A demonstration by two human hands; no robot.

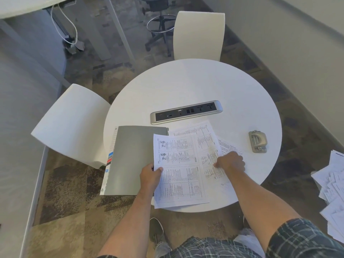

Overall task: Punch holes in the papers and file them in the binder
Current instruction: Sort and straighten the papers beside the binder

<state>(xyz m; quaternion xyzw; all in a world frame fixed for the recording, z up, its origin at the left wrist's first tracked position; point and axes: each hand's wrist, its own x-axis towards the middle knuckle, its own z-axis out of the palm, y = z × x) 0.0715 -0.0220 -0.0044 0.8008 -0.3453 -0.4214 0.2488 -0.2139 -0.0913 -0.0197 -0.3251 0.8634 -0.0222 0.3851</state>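
Several sheets: printed papers (pixel 179 168) lie loosely fanned at the lower centre of the round table (pixel 195 82), their left edge overlapping the binder.
Binder: the grey binder (pixel 130 161) lies closed at lower left, overhanging the table edge.
Punch: the hole punch (pixel 258 141) sits untouched at right, well apart from the sheets.
Left hand: the left hand (pixel 149 176) pinches the top sheet's left edge, thumb on top.
Right hand: the right hand (pixel 231 162) rests on the sheets with fingers curled; whether it grips any I cannot tell.
Progress: apparently early; no holes are visible, nothing filed. Gathering, punching and filing remain.
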